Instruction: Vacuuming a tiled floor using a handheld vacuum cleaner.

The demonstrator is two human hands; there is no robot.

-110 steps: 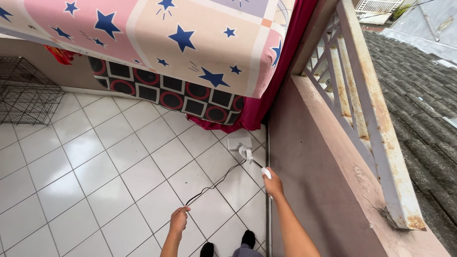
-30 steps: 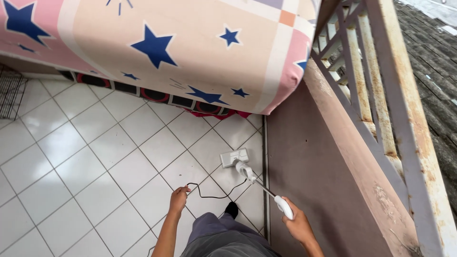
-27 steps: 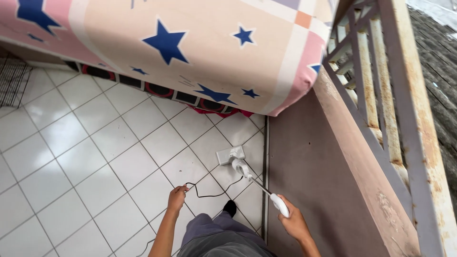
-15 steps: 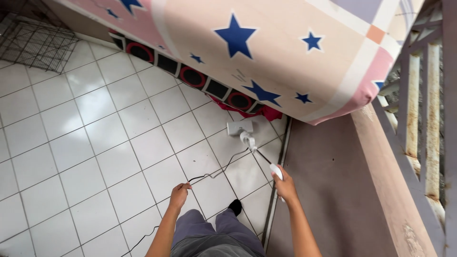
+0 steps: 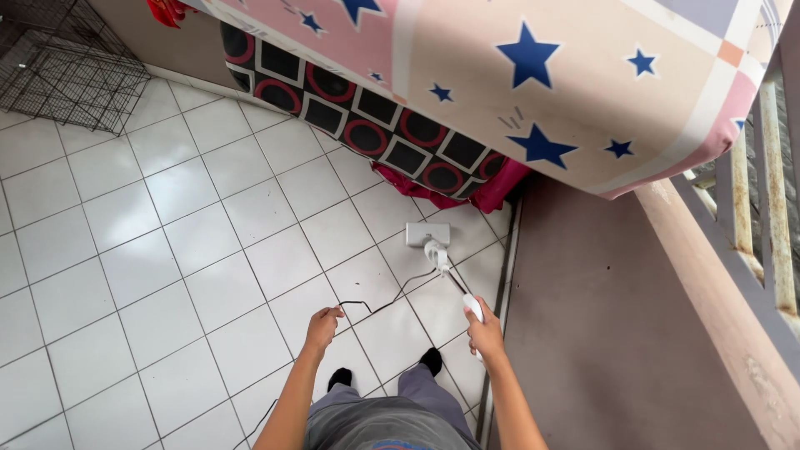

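The right hand (image 5: 486, 335) is closed around the white handle of a stick vacuum (image 5: 442, 265), and the left hand (image 5: 322, 327) is pinched shut on its thin black cord (image 5: 379, 303). From the right hand the vacuum runs toward eleven o'clock: its long axis goes from the grip up its slim pole to the flat white floor head (image 5: 427, 234), which lies on the tiled floor (image 5: 150, 250) near the corner. The right hand is the nearer of the two to the head; the left hand sits at about nine o'clock from the right one, well apart from the pole.

Largest in view, a mattress (image 5: 583, 75) in a pale cover with blue stars fills the twelve-to-two o'clock part of the frame, tilted over the floor, with a black cloth (image 5: 383, 125) patterned in red rings under it and a crimson cloth (image 5: 467, 187) bunched at its foot, just past the floor head. A low plastered wall (image 5: 600, 333) topped by a rusty railing (image 5: 750, 192) runs along the three o'clock side. A wire cage (image 5: 67, 67) stands at ten o'clock.

The cord's far end is cut off at the bottom edge by the person's leg, the handle is mostly hidden inside the fist, and the head's underside cannot be seen.
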